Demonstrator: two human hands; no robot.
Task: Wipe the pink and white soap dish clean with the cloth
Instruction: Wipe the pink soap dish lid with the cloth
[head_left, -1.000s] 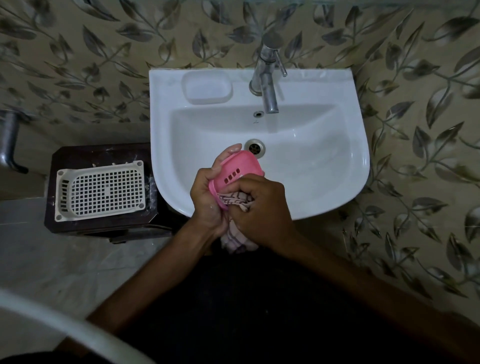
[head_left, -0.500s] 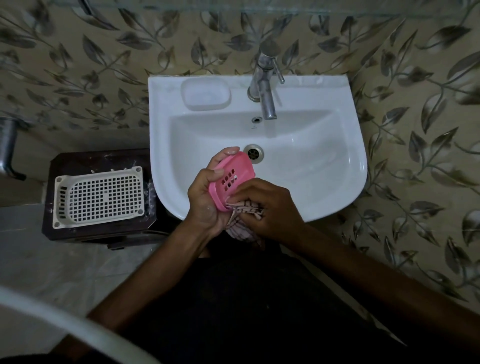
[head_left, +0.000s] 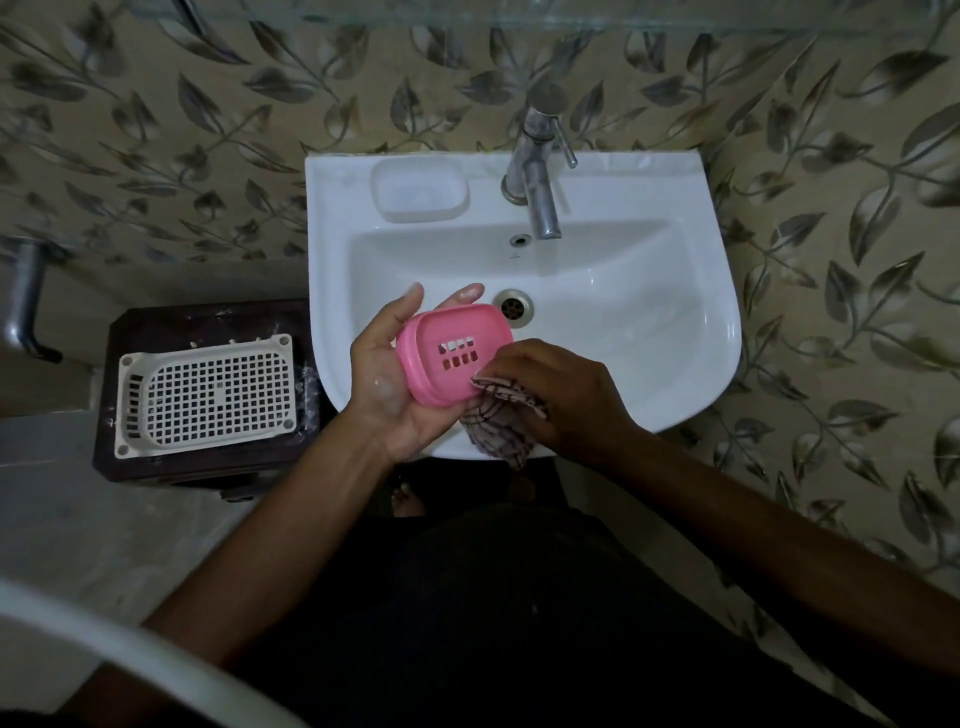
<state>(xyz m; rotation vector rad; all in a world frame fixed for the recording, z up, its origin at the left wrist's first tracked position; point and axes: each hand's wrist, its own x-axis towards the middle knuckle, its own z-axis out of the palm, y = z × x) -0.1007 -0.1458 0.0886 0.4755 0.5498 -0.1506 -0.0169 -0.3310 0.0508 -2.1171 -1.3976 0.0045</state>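
The pink part of the soap dish (head_left: 447, 353), with several drain slots, rests in the palm of my left hand (head_left: 387, 384) over the front of the sink, its slotted face turned up toward me. My right hand (head_left: 561, 395) grips a bunched checked cloth (head_left: 501, 421) and presses it against the dish's lower right edge. The cloth's loose end hangs below the sink rim. The white part of the soap dish (head_left: 420, 189) lies on the sink's back ledge, left of the tap.
A white basin (head_left: 649, 332) with a drain (head_left: 513, 306) and a chrome tap (head_left: 537, 176) stands against leaf-patterned tiles. A white perforated basket (head_left: 208, 392) sits on a dark stool (head_left: 156, 462) to the left. A metal pipe (head_left: 23, 296) is at far left.
My left hand has opened out and turned the pink dish flatter, so its slotted face shows fully. My right hand with the cloth has shifted to the dish's lower right edge.
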